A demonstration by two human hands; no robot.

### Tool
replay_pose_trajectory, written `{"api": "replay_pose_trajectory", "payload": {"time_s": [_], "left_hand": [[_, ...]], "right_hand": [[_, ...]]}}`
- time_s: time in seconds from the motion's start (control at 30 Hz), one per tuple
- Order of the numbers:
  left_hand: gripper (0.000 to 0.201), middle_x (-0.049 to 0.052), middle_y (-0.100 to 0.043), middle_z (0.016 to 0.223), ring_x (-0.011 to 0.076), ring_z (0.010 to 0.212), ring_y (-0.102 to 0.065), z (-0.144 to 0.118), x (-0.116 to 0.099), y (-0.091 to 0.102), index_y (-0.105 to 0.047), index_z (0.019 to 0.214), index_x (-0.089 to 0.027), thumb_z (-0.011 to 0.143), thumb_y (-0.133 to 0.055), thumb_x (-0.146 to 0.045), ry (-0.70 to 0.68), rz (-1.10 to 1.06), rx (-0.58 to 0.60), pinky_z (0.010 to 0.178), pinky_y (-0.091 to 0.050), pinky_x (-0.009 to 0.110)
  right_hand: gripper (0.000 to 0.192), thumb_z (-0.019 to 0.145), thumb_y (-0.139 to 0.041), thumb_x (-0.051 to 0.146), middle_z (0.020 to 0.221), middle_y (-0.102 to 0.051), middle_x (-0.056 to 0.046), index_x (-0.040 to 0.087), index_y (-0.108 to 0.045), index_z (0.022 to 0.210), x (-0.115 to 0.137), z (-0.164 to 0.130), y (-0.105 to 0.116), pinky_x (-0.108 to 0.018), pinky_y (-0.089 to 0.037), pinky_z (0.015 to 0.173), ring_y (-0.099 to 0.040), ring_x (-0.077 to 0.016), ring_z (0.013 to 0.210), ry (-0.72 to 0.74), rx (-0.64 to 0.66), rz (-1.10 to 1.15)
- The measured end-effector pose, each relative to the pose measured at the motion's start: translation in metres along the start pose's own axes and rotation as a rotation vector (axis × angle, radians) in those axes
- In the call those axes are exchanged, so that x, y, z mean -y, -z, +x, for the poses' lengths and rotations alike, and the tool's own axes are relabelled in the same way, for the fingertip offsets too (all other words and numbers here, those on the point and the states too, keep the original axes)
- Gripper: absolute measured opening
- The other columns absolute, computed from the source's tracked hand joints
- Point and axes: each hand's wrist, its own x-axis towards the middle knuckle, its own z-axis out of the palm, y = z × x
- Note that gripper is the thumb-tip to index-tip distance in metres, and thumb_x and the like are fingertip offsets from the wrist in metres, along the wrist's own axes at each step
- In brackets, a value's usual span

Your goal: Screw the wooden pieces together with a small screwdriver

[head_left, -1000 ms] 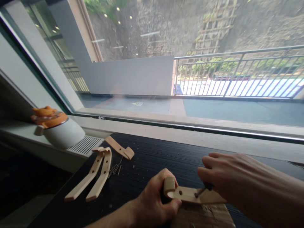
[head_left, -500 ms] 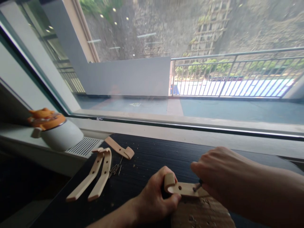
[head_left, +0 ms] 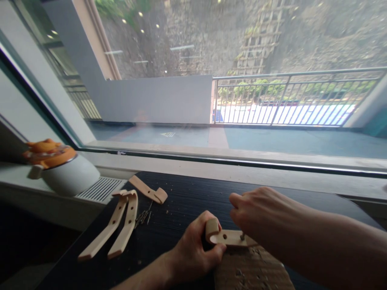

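Observation:
My left hand (head_left: 196,251) grips the curled end of a light wooden hook piece (head_left: 225,237) that lies on a cardboard pad (head_left: 254,272) on the black table (head_left: 193,201). The piece has a round hole near my thumb. My right hand (head_left: 263,217) is closed over a small tool; its metal tip (head_left: 242,237) stands upright on the piece, and the handle is hidden under my fingers.
Two long wooden hook pieces (head_left: 116,227) lie side by side at the table's left, a third (head_left: 148,190) beyond them, with several small screws (head_left: 143,215) between. A white pot with an orange lid (head_left: 59,169) sits on the sill by a vent grille (head_left: 101,189). Wood shavings dot the table.
My right hand has moved left along the piece and turned the tool from slanted to upright. My left hand has kept its grip. The view has shifted slightly.

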Motion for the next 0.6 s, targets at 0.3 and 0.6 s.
{"api": "replay_pose_trajectory", "payload": {"time_s": [0.3, 0.6], "left_hand": [[0.021, -0.004, -0.043, 0.076, 0.0100, 0.067, -0.039, 0.001, -0.004, 0.001, -0.046, 0.086, -0.019, 0.071, -0.059, -0.010, -0.004, 0.017, -0.010, 0.062, -0.036, 0.021], [0.021, -0.003, -0.045, 0.079, 0.0103, 0.069, -0.040, 0.001, -0.005, 0.001, -0.046, 0.087, -0.019, 0.073, -0.058, -0.009, -0.006, 0.015, -0.002, 0.064, -0.037, 0.021]], "right_hand": [[0.024, 0.070, -0.069, 0.000, 0.093, -0.073, -0.013, 0.012, -0.075, 0.090, -0.005, 0.003, -0.001, -0.030, -0.031, 0.051, -0.068, -0.0242, 0.076, -0.103, 0.046, 0.045], [0.015, 0.075, -0.066, 0.004, 0.082, -0.072, -0.008, 0.015, -0.072, 0.084, -0.003, -0.003, -0.007, -0.030, -0.032, 0.051, -0.068, -0.0240, 0.075, -0.189, 0.044, 0.079]]}}
